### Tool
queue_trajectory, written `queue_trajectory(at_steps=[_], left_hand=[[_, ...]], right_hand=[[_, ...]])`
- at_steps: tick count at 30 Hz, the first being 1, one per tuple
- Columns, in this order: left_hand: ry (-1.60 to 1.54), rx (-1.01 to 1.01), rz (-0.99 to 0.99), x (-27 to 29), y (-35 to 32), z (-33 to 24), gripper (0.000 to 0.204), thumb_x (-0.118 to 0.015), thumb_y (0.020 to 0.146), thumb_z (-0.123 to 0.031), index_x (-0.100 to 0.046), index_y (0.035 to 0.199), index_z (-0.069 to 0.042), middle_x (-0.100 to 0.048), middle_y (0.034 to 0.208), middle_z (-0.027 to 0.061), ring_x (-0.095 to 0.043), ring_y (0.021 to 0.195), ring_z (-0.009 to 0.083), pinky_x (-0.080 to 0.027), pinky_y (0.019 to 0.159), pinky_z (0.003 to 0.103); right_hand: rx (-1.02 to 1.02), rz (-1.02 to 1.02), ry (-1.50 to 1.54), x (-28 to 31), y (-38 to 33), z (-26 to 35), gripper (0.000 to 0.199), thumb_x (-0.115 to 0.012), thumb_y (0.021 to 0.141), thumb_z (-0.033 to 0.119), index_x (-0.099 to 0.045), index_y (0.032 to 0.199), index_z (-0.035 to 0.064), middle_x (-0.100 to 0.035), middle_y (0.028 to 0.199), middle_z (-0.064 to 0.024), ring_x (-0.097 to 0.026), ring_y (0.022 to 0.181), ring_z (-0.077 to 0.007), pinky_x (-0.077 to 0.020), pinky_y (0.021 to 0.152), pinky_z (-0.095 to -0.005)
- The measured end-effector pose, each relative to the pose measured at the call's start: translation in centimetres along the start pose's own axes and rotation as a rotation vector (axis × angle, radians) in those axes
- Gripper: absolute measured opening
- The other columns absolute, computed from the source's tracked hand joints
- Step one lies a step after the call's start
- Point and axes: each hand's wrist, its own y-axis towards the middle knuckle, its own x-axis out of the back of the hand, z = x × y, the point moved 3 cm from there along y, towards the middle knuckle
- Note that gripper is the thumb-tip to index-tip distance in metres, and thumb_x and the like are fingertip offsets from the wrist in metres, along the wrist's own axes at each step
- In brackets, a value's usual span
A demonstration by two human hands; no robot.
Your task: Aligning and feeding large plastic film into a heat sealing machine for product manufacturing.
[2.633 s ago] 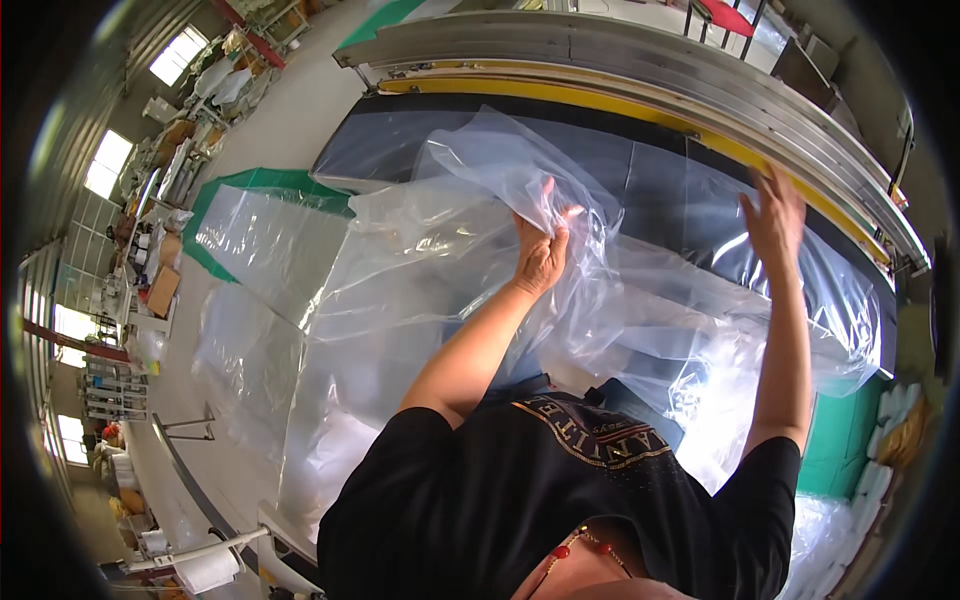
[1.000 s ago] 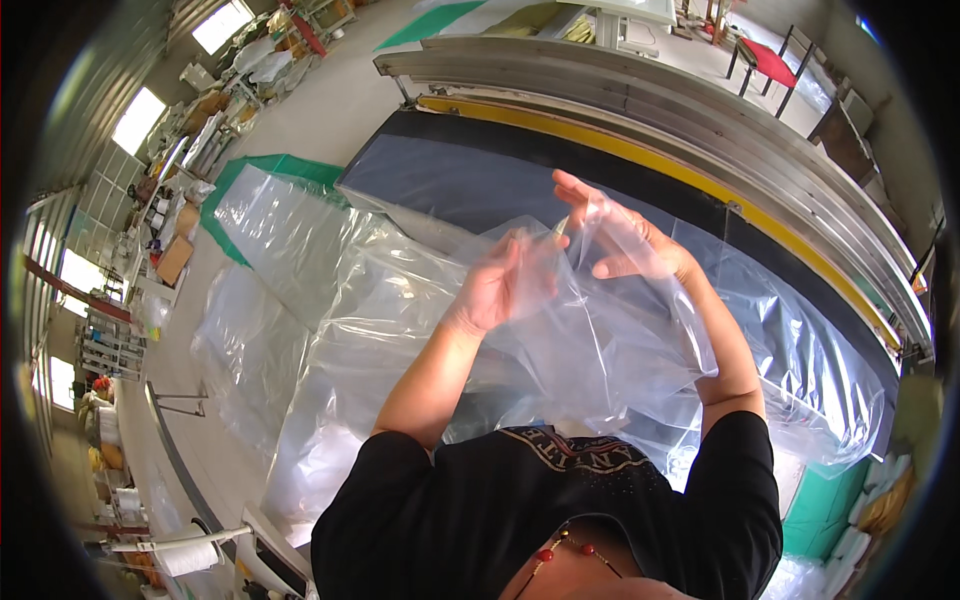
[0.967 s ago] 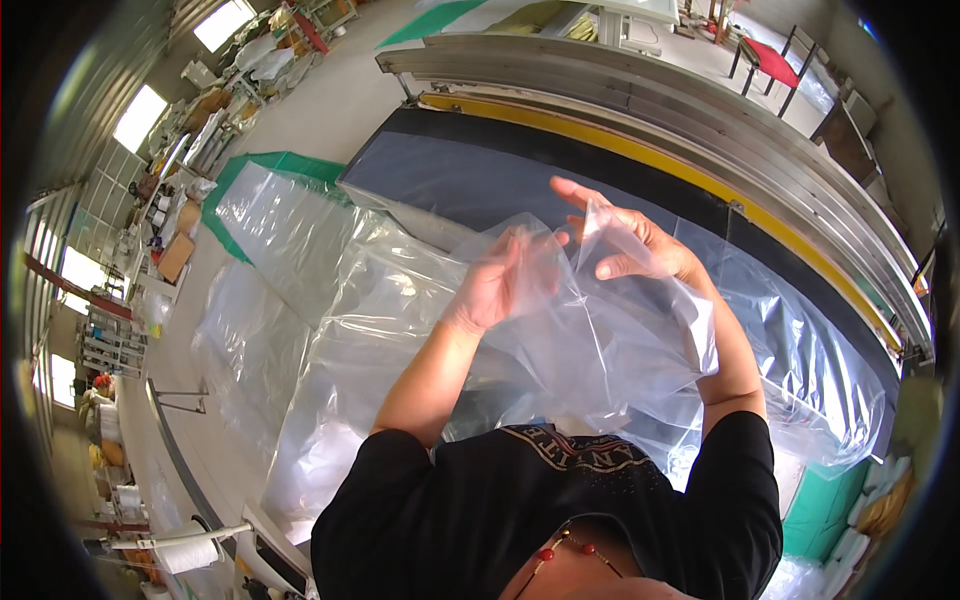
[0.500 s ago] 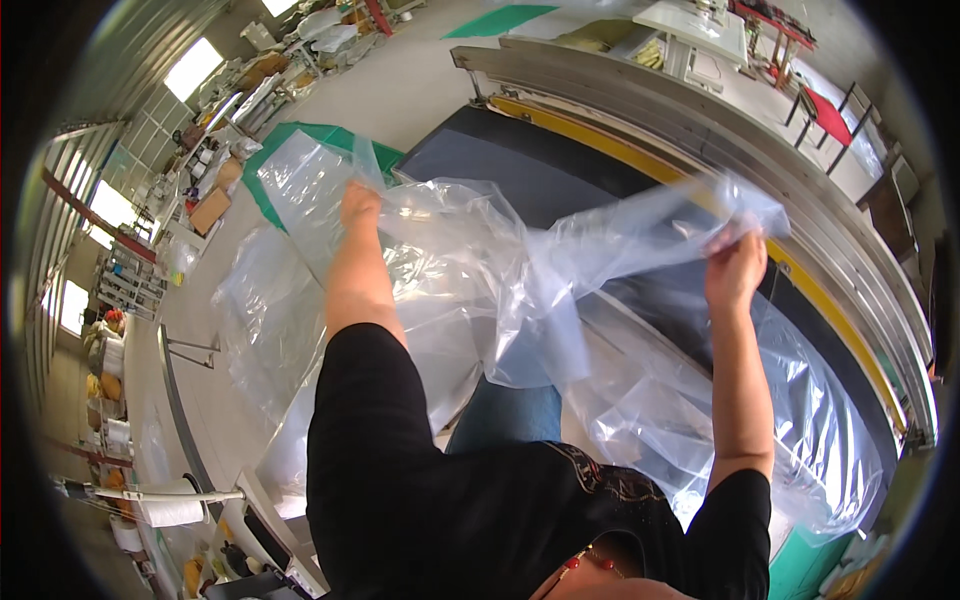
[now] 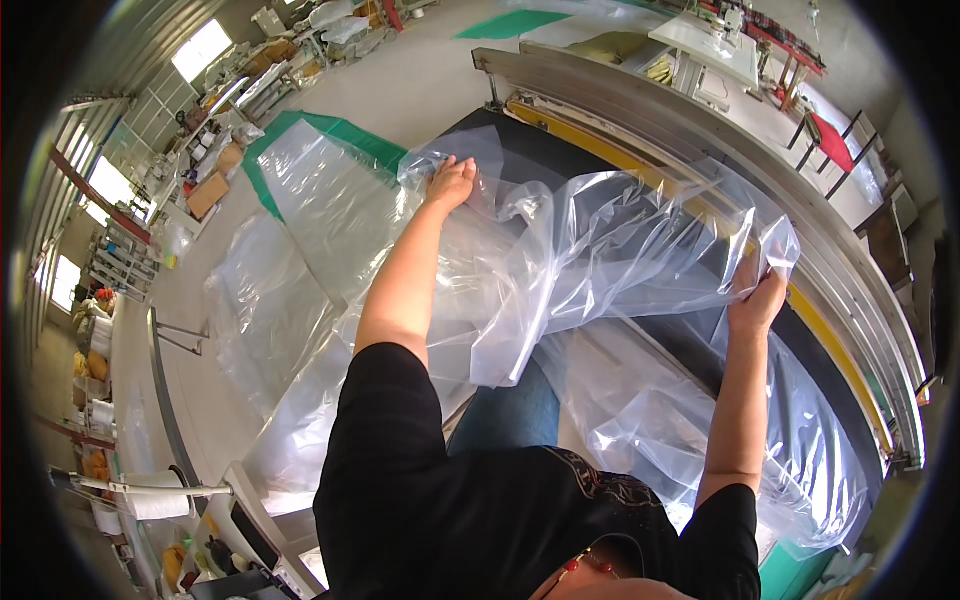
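A large sheet of clear plastic film (image 5: pixel 600 245) stretches in loose creases between my two hands and hangs down in front of my legs. At its left end, my left hand (image 5: pixel 452 183) is closed on the bunched film, the fingertips partly veiled by it. On the right, my right hand (image 5: pixel 758 300) grips the film's edge, thumb and fingers pinched round a raised fold. Beneath lies the dark worktop (image 5: pixel 665 335) of a long bench, seen through the film. More clear film (image 5: pixel 640 410) lies crumpled below and between my arms.
A metal rail (image 5: pixel 700 110) with a yellow strip (image 5: pixel 600 145) runs along the bench's far side. Film lies over a green sheet (image 5: pixel 350 135) at left. A white roll (image 5: pixel 158 500) stands lower left. Behind the bench are a white table (image 5: pixel 705 45) and a red chair (image 5: pixel 825 145).
My left hand has moved right, bringing its end of the film over the bench. My right hand has gone slightly right and down. The film between them has spread wider.
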Motion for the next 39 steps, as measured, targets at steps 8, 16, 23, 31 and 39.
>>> queue_trajectory(at_steps=[8,16,23,31,39], left_hand=[[0.112,0.289,0.055,0.2,-0.5,-1.9,0.057,-0.028,0.081,-0.058,-0.022,0.131,-0.034,-0.009,0.142,0.0025,-0.004,0.13,0.022,-0.003,0.101,0.052],[0.158,0.335,0.05,1.9,0.8,-0.2,0.047,-0.024,0.082,-0.056,-0.035,0.125,-0.038,-0.019,0.137,-0.0032,-0.014,0.126,0.0218,-0.009,0.099,0.053],[0.215,0.338,-0.01,1.7,0.8,-1.0,0.041,-0.029,0.085,-0.049,-0.032,0.126,-0.04,-0.028,0.13,-0.001,-0.025,0.119,0.0204,-0.019,0.095,0.046],[0.482,0.345,-0.001,3.1,2.1,-0.6,0.037,-0.035,0.084,-0.047,-0.049,0.115,-0.031,-0.041,0.117,0.003,-0.034,0.109,0.0206,-0.026,0.087,0.039],[0.439,-0.286,0.074,-2.6,6.9,1.5,0.034,-0.044,0.076,-0.023,-0.056,0.105,-0.011,-0.058,0.102,0.0107,-0.057,0.087,0.0284,-0.045,0.077,0.036]], right_hand=[[0.544,0.323,-0.114,9.1,-10.0,12.5,0.025,-0.045,0.086,0.032,-0.051,0.091,0.0084,-0.051,0.071,0.0002,-0.046,0.052,-0.0078,-0.0393,0.043,-0.0238],[0.68,-1.05,-0.856,39.9,-21.9,32.4,0.027,-0.048,0.084,0.025,-0.056,0.097,0.004,-0.048,0.072,-0.0016,-0.04,0.061,-0.0097,-0.0338,0.052,-0.023],[0.397,-1.041,-1.618,53.7,-22.0,38.6,0.038,-0.048,0.084,0.035,-0.057,0.102,0.0039,-0.059,0.097,-0.0071,-0.052,0.088,-0.0157,-0.0389,0.08,-0.0278],[0.365,-1.115,-1.693,52.6,-18.7,36.1,0.037,-0.048,0.083,0.036,-0.057,0.099,0.0038,-0.059,0.088,-0.0098,-0.052,0.081,-0.0183,-0.0386,0.075,-0.0295],[0.534,-0.955,-2.021,50.2,-19.9,36.0,0.024,-0.04,0.085,0.014,-0.055,0.102,0.0086,-0.056,0.095,-0.0075,-0.053,0.087,-0.0203,-0.0428,0.077,-0.0299]])
